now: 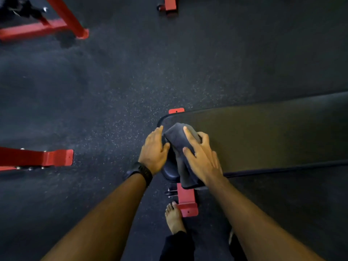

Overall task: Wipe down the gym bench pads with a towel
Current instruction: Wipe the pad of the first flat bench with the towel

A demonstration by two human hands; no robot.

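Observation:
A long black bench pad (pixel 263 136) runs from the middle of the view off to the right. A dark grey towel (pixel 177 140) lies draped over its left end and hangs down the near side. My right hand (pixel 201 157) presses on the towel with spread, fairly straight fingers. My left hand (pixel 153 149), with a black watch on its wrist, rests against the rounded left end of the pad, just left of the towel, fingers straight.
The bench's red base foot (pixel 187 204) sticks out below the pad, with my bare foot (pixel 174 217) beside it. Red frame legs of other equipment lie at the left (pixel 47 157), the top left (pixel 56 27) and the top centre (pixel 169 4). The floor is dark speckled rubber.

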